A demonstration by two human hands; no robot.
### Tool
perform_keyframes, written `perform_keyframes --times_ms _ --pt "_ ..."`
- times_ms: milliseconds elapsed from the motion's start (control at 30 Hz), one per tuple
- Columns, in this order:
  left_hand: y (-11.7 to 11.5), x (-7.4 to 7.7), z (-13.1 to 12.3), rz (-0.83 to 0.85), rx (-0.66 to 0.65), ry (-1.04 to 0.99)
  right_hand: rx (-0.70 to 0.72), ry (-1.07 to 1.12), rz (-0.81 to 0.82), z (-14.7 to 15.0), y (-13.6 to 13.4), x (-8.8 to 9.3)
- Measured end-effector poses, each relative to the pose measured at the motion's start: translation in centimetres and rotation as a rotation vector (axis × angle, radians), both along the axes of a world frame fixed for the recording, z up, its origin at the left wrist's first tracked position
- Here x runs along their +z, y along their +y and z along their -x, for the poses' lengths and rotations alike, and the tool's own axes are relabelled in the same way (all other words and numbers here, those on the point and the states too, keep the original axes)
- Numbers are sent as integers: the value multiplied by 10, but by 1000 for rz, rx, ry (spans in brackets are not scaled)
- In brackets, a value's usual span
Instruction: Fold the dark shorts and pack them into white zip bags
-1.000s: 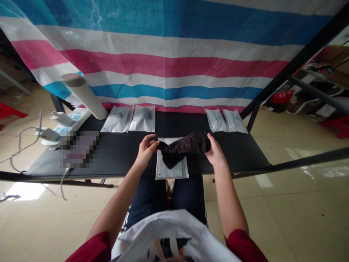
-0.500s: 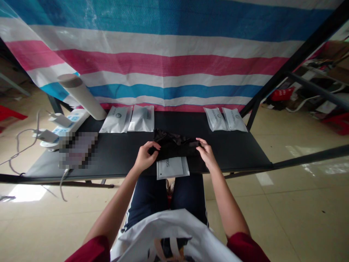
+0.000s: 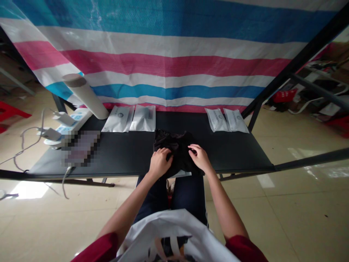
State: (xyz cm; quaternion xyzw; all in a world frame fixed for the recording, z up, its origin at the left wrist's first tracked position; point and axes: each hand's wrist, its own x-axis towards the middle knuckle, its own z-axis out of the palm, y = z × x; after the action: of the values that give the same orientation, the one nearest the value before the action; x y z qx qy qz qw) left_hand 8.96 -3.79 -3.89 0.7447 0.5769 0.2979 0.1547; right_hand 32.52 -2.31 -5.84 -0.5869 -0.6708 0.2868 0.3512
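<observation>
A crumpled dark cloth (image 3: 174,147) lies bunched on the black table (image 3: 122,160), near its front edge. My left hand (image 3: 160,162) presses on its near left part with curled fingers. My right hand (image 3: 199,157) rests on its right side, fingers spread over the fabric. Under the cloth, only a thin edge of a white packet (image 3: 183,175) shows; the rest is hidden.
Several white sealed packets stand in two pairs along the table's back edge. A pale tube (image 3: 85,95) leans at the back left beside a power strip (image 3: 73,122) with cables. A pixelated object (image 3: 80,148) lies at the left. A striped tarpaulin hangs behind.
The cloth has been drawn toward me and gathered into a smaller heap. It now covers nearly all of the white packet, and my hands have moved closer together on it.
</observation>
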Motion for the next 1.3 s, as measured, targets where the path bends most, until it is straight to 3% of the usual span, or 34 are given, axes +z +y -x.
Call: perform_keyframes --times_ms 33,133,200,300,467,633,800,967,1167,1300 --pt "0 -1 10 -39 127 -104 -27 -70 -31 1 -2 -1" --pt "-2 3 56 -311 675 -470 -100 -210 -72 1 -7 2" --pt "-7 8 84 -436 804 -561 -115 -279 -64 1 -6 8" --pt "-17 14 101 -442 718 -506 -76 -360 -79 4 6 15" --pt "-24 11 84 -195 324 -233 86 -330 -170 14 31 11" --pt "-26 0 77 -36 137 163 17 -298 -115 15 27 5" --pt "-25 -16 88 -46 74 365 121 -388 25 6 8 10" --pt "-11 -23 98 -56 41 398 177 -519 11 -1 5 1" --pt "1 -18 104 -63 65 374 100 -479 -84 -11 13 -13" --pt "10 -12 126 -96 190 290 -31 -484 -69 -41 13 -21"
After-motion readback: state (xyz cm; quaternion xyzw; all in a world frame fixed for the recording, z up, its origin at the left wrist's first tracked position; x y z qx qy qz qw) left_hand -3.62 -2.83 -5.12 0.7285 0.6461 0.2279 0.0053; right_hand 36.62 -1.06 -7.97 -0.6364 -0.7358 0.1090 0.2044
